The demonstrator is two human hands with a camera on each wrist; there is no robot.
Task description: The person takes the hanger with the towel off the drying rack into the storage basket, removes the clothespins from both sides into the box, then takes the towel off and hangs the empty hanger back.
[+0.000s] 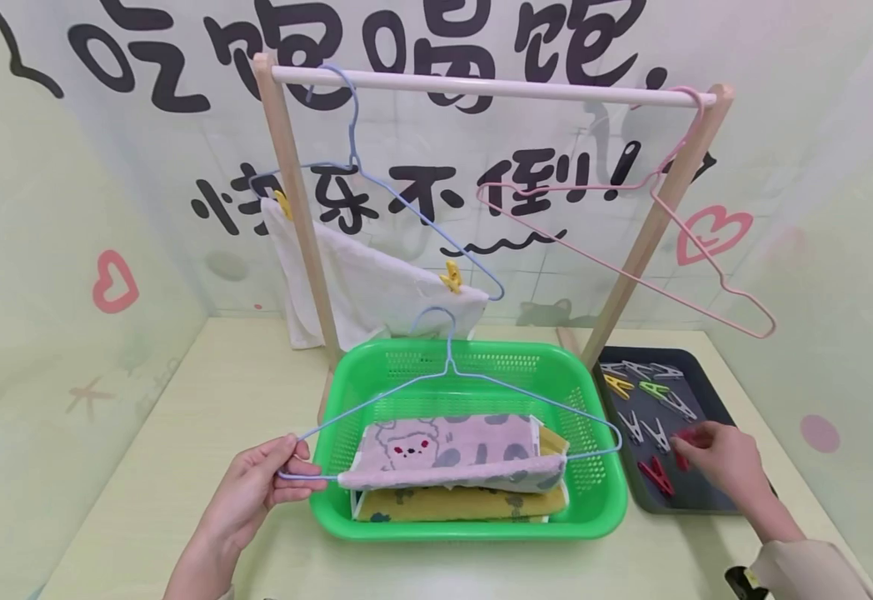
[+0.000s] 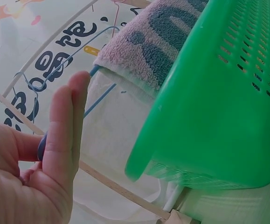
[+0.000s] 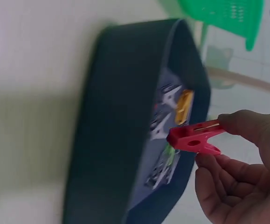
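Note:
My left hand [image 1: 260, 483] grips the left corner of a blue hanger [image 1: 376, 398], with the thumb on the wire. Over the hanger's lower bar hangs a pink and grey towel [image 1: 474, 442] with a cartoon face, above the green basket [image 1: 605, 500]. In the right wrist view my right hand [image 3: 246, 163] pinches a red clothespin [image 3: 197, 137] between thumb and fingers, over the dark tray [image 3: 116, 116]. Several clothespins lie in that tray, among them another red clothespin [image 1: 656, 476]. A yellow patterned towel [image 1: 451, 505] sits in the basket under the pink one.
A wooden rack with a white rod [image 1: 481, 86] stands behind the basket. On its left hangs a second blue hanger [image 1: 421, 212], holding a white cloth [image 1: 376, 292] with yellow clothespins. A pink hanger [image 1: 594, 247] hangs at the right post. The pale table [image 1: 204, 417] meets walls on three sides.

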